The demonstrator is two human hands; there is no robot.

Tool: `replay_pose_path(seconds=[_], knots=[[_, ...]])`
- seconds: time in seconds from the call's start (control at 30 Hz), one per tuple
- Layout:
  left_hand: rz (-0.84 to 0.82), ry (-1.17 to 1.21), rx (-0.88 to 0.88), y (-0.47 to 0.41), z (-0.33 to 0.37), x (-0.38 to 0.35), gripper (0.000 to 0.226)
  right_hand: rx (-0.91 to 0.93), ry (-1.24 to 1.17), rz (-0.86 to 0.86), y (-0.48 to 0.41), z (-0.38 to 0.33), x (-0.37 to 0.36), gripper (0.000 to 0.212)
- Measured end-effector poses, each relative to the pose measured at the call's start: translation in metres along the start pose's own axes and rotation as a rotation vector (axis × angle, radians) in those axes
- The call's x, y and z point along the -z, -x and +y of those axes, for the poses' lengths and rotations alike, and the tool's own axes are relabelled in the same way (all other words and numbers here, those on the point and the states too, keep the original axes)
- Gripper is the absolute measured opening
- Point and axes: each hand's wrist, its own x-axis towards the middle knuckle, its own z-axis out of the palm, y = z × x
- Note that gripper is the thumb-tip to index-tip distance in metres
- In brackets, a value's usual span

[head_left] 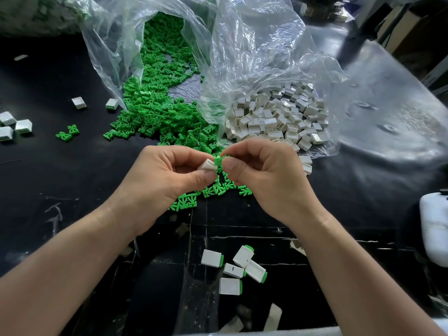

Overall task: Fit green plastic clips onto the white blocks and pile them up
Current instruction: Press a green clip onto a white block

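Green clip [218, 160] pinched by right hand [266, 177] touches white block [206, 165] pinched by left hand [157, 177], near 5 clipped blocks [234, 270].

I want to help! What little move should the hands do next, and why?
Probably push the green clip, pinched by the right hand, into the white block the left hand holds: they meet end to end, but the clip is not yet in.

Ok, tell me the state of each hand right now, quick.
Left hand: pinching a white block.
Right hand: pinching a green clip against that block.
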Motion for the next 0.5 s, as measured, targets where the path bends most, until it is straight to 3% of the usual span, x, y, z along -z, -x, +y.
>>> replay_pose_path(seconds=[0.3,0.5], knots=[[-0.013,-0.045,0.01,0.0017,0.0012,-0.0012,0.02,0.013,0.035,-0.053,0.0,0.0022,-0.0022,0.023],[0.028,-0.012,0.019,0.0008,0.0025,-0.0022,0.021,-0.027,0.034,-0.055,-0.0005,0.0037,-0.0002,0.005]])
